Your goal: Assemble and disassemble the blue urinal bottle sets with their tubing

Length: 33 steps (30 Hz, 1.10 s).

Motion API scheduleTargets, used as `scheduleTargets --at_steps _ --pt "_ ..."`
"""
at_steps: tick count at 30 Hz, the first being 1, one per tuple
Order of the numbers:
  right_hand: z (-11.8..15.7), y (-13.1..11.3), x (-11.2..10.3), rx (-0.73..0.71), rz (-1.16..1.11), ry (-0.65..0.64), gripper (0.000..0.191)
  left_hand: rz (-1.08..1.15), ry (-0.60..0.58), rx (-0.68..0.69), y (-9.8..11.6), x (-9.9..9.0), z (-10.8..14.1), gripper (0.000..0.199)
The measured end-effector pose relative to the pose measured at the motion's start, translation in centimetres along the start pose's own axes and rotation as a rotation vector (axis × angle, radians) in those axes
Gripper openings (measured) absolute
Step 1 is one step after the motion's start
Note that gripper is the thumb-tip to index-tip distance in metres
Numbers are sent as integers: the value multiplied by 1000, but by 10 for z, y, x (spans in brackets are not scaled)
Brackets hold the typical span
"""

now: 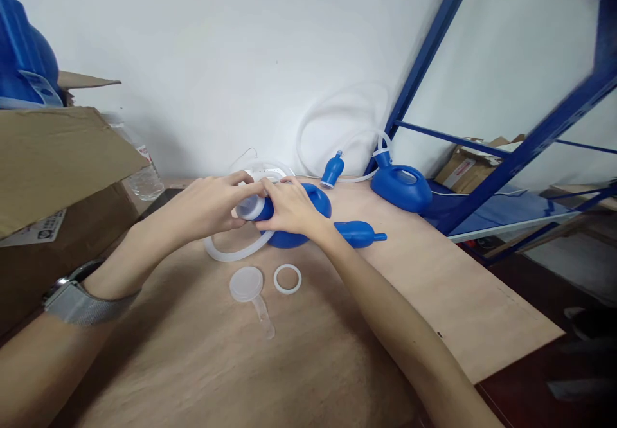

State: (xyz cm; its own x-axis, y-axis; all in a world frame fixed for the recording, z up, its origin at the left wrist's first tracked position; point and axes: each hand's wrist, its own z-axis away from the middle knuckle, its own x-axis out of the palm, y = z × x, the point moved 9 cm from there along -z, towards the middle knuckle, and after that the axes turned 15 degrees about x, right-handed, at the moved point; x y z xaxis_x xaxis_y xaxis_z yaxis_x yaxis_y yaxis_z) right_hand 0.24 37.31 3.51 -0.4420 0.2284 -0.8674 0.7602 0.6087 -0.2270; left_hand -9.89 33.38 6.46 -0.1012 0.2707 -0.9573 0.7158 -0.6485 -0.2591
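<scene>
A blue urinal bottle [289, 240] with a loop handle lies on its side on the table, its mouth toward the left. My right hand [292, 206] is closed around its neck. Fingers of my left hand [212, 203] curl around the whitish translucent cap [249, 208] at the mouth; the exact contact is partly hidden. A clear hose [236, 254] curves below and behind my hands. Nearer to me lie a translucent round lid with a strap [246, 285] and a white ring [288, 279], both untouched. To the right lies a blue funnel-like piece [357, 234], partly behind my right forearm.
A second blue bottle [401, 187] with a coiled hose and a blue end piece [332, 169] rests by the wall. On the left stand a cardboard box [58, 151] with blue bottles on top and a clear plastic bottle [144, 180]. A blue metal shelf [520, 151] borders the right.
</scene>
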Motion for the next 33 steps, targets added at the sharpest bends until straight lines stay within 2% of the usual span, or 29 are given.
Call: scheduleTargets --at_steps 8,14,19,26,33 --pt "2 5 0 -63 -75 3 69 192 130 118 -3 -5 -4 56" --pt "3 5 2 -98 -79 9 72 328 108 184 -4 -8 -3 53" --pt "1 6 2 -76 -103 37 74 280 130 139 -5 -7 -3 51" --pt "3 6 1 -53 -153 47 82 260 169 151 -4 -9 -6 53" --pt "4 6 0 -79 -148 64 84 368 163 97 -14 -7 -5 58"
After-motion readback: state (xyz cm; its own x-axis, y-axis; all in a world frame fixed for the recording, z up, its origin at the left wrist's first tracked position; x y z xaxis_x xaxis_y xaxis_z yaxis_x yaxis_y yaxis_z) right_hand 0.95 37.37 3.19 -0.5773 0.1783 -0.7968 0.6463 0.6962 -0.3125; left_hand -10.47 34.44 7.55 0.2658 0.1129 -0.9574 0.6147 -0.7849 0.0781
